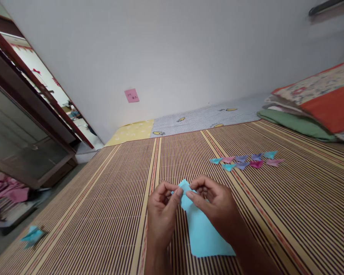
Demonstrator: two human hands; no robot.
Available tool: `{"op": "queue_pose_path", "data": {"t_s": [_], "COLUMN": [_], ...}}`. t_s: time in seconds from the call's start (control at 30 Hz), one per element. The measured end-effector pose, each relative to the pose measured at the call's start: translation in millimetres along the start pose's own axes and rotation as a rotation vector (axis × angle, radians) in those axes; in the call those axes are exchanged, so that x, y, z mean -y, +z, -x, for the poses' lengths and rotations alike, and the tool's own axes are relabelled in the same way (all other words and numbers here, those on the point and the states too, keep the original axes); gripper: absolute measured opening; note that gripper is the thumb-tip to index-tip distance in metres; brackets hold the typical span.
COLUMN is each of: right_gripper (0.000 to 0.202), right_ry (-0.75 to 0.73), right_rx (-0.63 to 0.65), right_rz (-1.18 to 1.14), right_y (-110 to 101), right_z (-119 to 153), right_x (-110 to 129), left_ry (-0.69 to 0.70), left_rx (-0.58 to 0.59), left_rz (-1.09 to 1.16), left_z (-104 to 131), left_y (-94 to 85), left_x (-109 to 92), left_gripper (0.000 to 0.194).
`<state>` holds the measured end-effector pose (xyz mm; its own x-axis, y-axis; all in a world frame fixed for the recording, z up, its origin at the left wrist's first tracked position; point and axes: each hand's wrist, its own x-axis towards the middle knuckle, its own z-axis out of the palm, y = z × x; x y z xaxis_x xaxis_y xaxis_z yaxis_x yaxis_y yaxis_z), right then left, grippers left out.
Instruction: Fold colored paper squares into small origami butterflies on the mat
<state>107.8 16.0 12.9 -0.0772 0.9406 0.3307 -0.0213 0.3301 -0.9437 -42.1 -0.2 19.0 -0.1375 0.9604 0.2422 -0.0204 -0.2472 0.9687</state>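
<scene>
Between my two hands is a small piece of folded light-blue paper, raised above the mat. My left hand pinches its left edge between thumb and fingers. On the opposite side, my right hand has its thumb and curled fingers closed on the right edge. A larger light-blue paper sheet lies flat on the mat beneath, partly covered by my right hand and forearm. Farther off to the right, several small folded paper pieces in blue, pink and purple lie in two rows.
The striped bamboo mat spreads under everything. A crumpled blue folded paper rests near its left edge. Folded bedding is stacked at the back right. A pink note sticks to the wall. Pink papers lie beyond the mat, far left.
</scene>
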Motion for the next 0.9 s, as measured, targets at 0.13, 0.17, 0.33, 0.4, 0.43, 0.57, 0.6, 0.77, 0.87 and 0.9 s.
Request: {"op": "queue_pose_path", "data": {"t_s": [0.13, 0.17, 0.33, 0.4, 0.43, 0.57, 0.6, 0.77, 0.87, 0.9], "right_gripper": [0.016, 0.015, 0.017, 0.019, 0.02, 0.019, 0.019, 0.018, 0.018, 0.018], "right_ry": [-0.016, -0.019, -0.014, -0.007, -0.009, -0.038, -0.044, -0.049, -0.05, -0.051], "right_rx": [0.025, 0.032, 0.021, -0.019, -0.039, -0.093, -0.1, -0.121, -0.127, -0.127], "right_rz": [-0.051, -0.054, -0.05, -0.038, -0.03, -0.005, -0.001, 0.029, 0.036, 0.038], "right_y": [-2.6, -2.5, -1.4, -0.6, 0.0, 3.3, 3.9, 5.6, 6.0, 6.1], "right_z": [-0.9, -1.2, -1.2, -0.8, -0.5, 0.3, 0.4, 0.5, 0.6, 0.8], "right_x": [-0.5, -0.3, -1.9, -4.1, -5.3, -8.1, -8.2, -7.5, -6.8, -6.3], "left_ry": [0.019, 0.025, 0.017, 0.008, 0.01, 0.022, 0.021, 0.02, 0.017, 0.016], "left_rx": [-0.03, -0.033, -0.019, -0.011, -0.01, -0.017, -0.021, -0.033, -0.025, -0.024], "left_rz": [0.018, 0.024, 0.031, 0.022, 0.018, -0.001, -0.002, -0.006, -0.004, -0.007], "left_z": [-0.1, -0.2, -0.4, -0.2, -0.1, 0.8, 1.1, 2.0, 1.5, 1.2], "left_y": [-0.2, -0.5, -1.0, -0.3, 0.3, 3.8, 4.8, 8.6, 8.5, 8.2], "left_x": [-0.6, -0.3, 2.0, 2.3, 2.3, 1.2, 0.8, -1.1, -1.0, -0.8], "left_gripper": [0.022, 0.022, 0.021, 0.022, 0.022, 0.023, 0.023, 0.022, 0.022, 0.021]}}
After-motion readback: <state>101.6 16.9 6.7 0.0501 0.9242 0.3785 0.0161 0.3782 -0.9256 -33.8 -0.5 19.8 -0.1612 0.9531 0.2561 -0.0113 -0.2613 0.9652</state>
